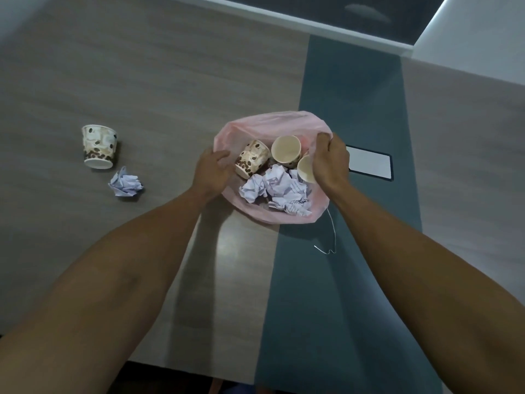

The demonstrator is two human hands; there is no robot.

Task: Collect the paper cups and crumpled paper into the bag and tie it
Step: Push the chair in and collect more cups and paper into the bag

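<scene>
A pink plastic bag (272, 122) lies open on the table. My left hand (211, 173) pinches its left rim and my right hand (331, 160) grips its right rim. Inside the bag are three paper cups, one with a coffee-bean print (252, 162) on its side, and crumpled white paper (277, 189). Outside, to the left, another bean-print paper cup (99, 146) stands upside down. A crumpled paper ball (126, 183) lies just in front of that cup. A thin white string (332, 231) trails on the table below the bag's right side.
The wooden table (142, 81) has a teal strip (341, 280) running front to back under the bag. A white rectangular plate with a dark frame (372, 164) sits flush in the strip, right of my right hand. The table's near edge is low in view.
</scene>
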